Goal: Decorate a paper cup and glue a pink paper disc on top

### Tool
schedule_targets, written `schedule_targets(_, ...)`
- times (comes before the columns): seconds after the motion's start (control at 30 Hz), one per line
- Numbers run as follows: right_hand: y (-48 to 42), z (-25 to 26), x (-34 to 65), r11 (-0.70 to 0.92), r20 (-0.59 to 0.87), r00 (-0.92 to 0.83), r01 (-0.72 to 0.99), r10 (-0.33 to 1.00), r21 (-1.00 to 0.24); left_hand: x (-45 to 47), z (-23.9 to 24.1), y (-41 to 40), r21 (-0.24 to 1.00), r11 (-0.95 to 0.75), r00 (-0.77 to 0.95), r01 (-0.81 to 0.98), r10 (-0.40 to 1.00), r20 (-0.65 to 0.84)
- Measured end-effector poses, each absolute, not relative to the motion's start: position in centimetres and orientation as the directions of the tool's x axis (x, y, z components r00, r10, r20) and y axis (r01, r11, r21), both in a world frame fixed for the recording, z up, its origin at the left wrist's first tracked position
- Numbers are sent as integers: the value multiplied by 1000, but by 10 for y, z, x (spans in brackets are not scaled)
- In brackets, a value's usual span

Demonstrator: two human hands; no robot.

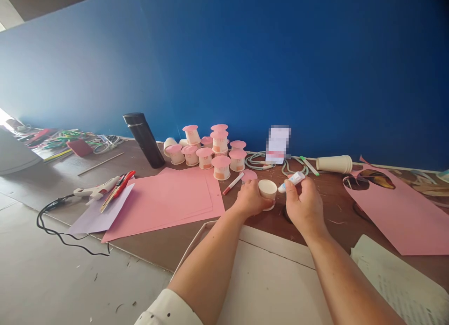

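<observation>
Cup [268, 191] in left hand [251, 197], tube [295, 178] in right hand [306, 203].

Matt paper is seen in the cup [268, 189] and the pink sheets [175, 189], smooth plastic in the white tube [297, 177], a soft gloss on the black flask [144, 140], and wood-like smoothness on the tabletop [154, 243].

Left grip [253, 198] holding paper cup [268, 189], right grip [305, 204] pinching white tube [296, 177]
</observation>
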State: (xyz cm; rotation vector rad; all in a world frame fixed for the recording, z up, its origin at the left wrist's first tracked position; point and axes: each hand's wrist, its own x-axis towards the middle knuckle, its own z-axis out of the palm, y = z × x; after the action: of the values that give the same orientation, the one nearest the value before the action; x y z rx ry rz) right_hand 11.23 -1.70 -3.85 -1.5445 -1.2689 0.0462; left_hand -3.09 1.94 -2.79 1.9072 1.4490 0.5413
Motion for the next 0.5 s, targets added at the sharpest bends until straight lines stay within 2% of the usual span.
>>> schedule_targets(0.07,-17,-39,113,146,547,448,664,708,-733,-32,-27,19,724,-156,303,672,950,-77)
schedule_targets(0.23,-19,-37,110,255,585,347,657,733,-710,-33,-25,18,729,-155,320,667,943,-92)
schedule_targets(0.43,-16,-40,115,119,533,452,673,716,-730,-35,-23,17,730,-154,327,666,940,-100)
schedule_targets(0.5,-17,-39,114,146,524,438,649,731,-746,-35,-22,17,734,-154,331,661,938,-102)
